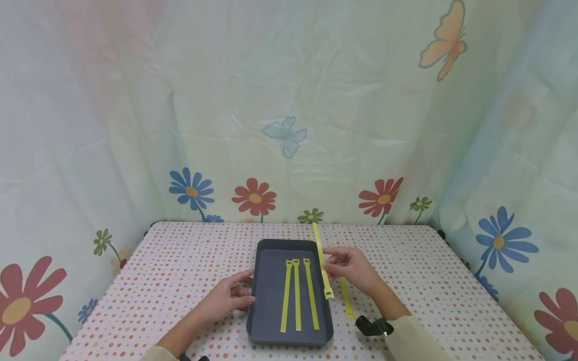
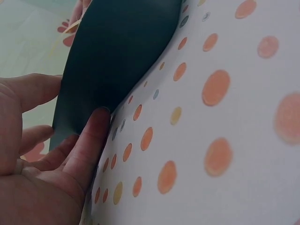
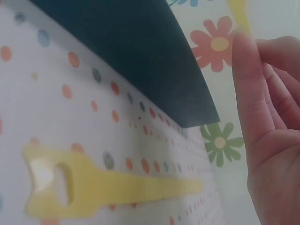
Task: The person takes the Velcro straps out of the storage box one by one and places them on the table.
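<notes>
Right hand [image 1: 354, 269] with one long, slot-headed yellow strap [image 1: 321, 258]

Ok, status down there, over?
Left hand touching tray. Right hand pinching yellow strap near tray's right rim. Three straps inside, another strap on tabletop. Nothing visibly in the way.

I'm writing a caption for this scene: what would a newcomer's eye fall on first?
Probably the dark tray in the middle of the dotted table, with three bright yellow straps lying in it. Next, the right hand pinches a fourth strap by the tray's right side, while a fifth strap lies on the table. Behind, bold flowers decorate the pale backdrop.
</notes>
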Demonstrator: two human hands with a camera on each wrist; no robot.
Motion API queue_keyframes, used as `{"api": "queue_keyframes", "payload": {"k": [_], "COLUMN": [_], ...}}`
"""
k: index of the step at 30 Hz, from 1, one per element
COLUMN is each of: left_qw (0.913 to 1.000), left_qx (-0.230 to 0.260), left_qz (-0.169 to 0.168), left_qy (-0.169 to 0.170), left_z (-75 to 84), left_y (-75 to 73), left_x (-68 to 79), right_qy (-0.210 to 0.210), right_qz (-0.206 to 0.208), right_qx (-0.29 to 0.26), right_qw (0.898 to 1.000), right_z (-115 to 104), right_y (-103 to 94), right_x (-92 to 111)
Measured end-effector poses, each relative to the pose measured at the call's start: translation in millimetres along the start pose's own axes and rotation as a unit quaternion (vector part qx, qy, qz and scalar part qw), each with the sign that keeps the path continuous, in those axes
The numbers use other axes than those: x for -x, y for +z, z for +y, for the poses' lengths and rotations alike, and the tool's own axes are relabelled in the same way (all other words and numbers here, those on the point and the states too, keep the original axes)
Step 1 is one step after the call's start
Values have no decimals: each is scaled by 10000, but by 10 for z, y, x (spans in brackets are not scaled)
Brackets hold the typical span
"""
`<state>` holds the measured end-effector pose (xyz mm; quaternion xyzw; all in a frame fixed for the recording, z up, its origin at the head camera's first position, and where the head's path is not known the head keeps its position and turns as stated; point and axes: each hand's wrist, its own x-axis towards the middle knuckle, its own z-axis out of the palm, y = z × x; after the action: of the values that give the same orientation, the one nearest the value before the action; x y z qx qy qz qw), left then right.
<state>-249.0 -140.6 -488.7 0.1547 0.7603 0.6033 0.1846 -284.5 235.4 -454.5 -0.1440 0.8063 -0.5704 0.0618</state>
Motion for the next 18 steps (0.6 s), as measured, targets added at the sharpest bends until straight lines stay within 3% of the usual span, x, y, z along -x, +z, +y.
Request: {"api": "queue_keyframes", "payload": {"k": [18], "left_qw": [10000], "left_qx": [-25], "left_qz": [4], "left_qy": [21], "left_z": [5], "left_y": [5], "left_x": [2], "right_qy": [108], "right_qz": [91], "right_qx": [-311], "right_qw": [9994], "right_z": [181], "right_y": [-150], "right_x": [219]}}
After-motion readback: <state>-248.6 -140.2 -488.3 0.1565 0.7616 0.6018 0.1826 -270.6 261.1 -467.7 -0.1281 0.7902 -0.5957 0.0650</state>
